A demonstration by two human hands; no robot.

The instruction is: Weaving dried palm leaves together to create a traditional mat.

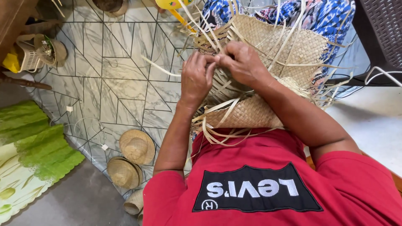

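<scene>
Both hands meet on a half-woven straw mat (289,46) held on the lap: the left hand (196,77) and right hand (243,62) pinch loose straw strips (217,125) at its middle. On the marbled tile floor (121,83) to the left lie finished woven straw hats (137,146).

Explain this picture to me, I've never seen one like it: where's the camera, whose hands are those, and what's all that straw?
The camera sits on a person's head and looks down, so you see their red shirt and both arms from above. The left hand and right hand meet on a woven straw mat, pinching loose strips at its unfinished part. The mat lies across the lap. On the tiled floor to the left lie finished straw hats and a green cloth.
</scene>
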